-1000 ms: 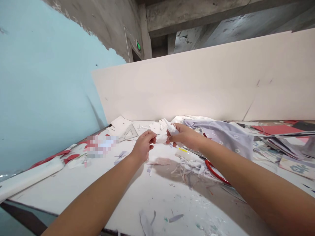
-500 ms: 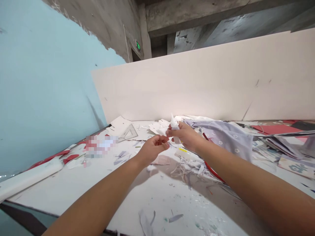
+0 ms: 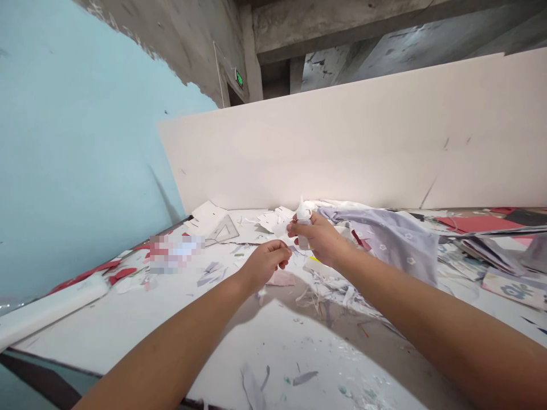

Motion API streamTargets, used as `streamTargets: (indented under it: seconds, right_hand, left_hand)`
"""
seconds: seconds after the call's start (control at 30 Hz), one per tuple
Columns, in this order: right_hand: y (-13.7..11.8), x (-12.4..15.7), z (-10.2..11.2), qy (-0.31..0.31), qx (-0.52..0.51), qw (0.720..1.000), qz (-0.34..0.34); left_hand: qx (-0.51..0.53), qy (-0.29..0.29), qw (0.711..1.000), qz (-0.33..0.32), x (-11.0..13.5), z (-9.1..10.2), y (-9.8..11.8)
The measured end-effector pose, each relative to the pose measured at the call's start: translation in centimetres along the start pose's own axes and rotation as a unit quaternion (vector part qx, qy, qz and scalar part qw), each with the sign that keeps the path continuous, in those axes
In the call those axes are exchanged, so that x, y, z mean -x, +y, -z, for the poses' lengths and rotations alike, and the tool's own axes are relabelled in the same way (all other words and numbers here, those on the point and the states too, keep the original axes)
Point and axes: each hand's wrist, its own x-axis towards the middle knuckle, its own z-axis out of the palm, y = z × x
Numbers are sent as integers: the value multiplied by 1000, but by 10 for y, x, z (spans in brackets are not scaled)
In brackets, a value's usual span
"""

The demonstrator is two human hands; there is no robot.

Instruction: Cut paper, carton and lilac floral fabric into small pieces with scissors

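Observation:
My right hand (image 3: 317,233) is wrapped around a small white squeeze bottle (image 3: 303,221) with a pointed nozzle, held nearly upright above the table. Just to its left, my left hand (image 3: 268,263) has its fingers curled in against the thumb; whether anything small is pinched there is hidden. The two hands are apart. Beneath them lie a flat pinkish piece (image 3: 282,278) and a heap of white paper shreds (image 3: 331,290). A lilac cloth with flower outlines (image 3: 384,239) is bunched beside my right wrist.
A triangular set square (image 3: 225,229) and white card pieces (image 3: 208,215) lie at the back left. A white roll (image 3: 55,307) runs along the left edge. Red sheets (image 3: 474,225) and a flowered booklet (image 3: 515,289) lie at right. A pale panel (image 3: 342,154) stands behind the table.
My left fingers, earlier stretched toward the bottle, have curled in and the hand has turned slightly. The bottle in my right hand has tipped a little more upright.

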Motion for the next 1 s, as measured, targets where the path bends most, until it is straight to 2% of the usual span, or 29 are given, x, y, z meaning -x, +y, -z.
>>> streamTargets:
  seconds: [0.1,0.2,0.3,0.37,0.47,0.53,0.67,0.83,0.9,1.0]
  right_hand:
    - [-5,0,1,5,0,1000,1]
    - [-11,1,2,18,0,1000,3]
    - [-16,1,4,31,2,1000,-2]
    - [-18,1,4,37,5,999,-6]
    - [-20,1,5,40,10,999,-11]
    - [-19,1,5,37,15,999,-12]
    - [-16,1,4,18,23,999,-12]
    - [-15,3,0,-23,37,999,-24]
    - [-15,4,0,-31,40,998,-23]
    - [-15,3,1,-37,43,998,-15]
  left_hand:
    - [2,-23,999,36,0,-1,0]
    - [37,4,999,19,-5,5,-1]
    - [22,96,994,-40,-19,28,-5]
    - [-23,181,983,-33,-29,50,-10]
    - [-54,197,979,1,-39,77,-20]
    - [-71,180,981,18,-41,83,-25]
    - [-88,123,988,38,-38,67,-28]
    - [-62,79,995,15,-30,41,-20]
    - [-14,65,998,5,-26,35,-15]
    - [119,21,993,8,-20,29,-6]
